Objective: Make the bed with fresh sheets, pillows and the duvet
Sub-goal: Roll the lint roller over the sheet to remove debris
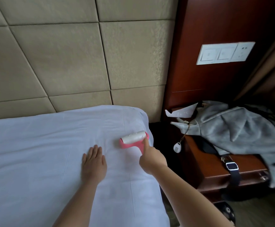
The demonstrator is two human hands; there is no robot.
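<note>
sheet on the bed, lint roller working its top right corner.

sheet lies spread white and mostly flat over the mattress, up against the padded headboard, with faint fold creases running through it. i judge it light, soft and limp, likely to bunch or slide under a push, so i'd take hold of it at an edge or corner and pin it flat with a palm. my left hand rests on it, fingers straight and together, palm down, just beside the roller. my right hand grips the roller's pink handle, fingers curled round it, forefinger stretched along it toward the white drum. the drum touches the sheet near the corner by the wooden nightstand, where a grey bag sits. roller should feel light and stiff, tacky on cloth.
</note>
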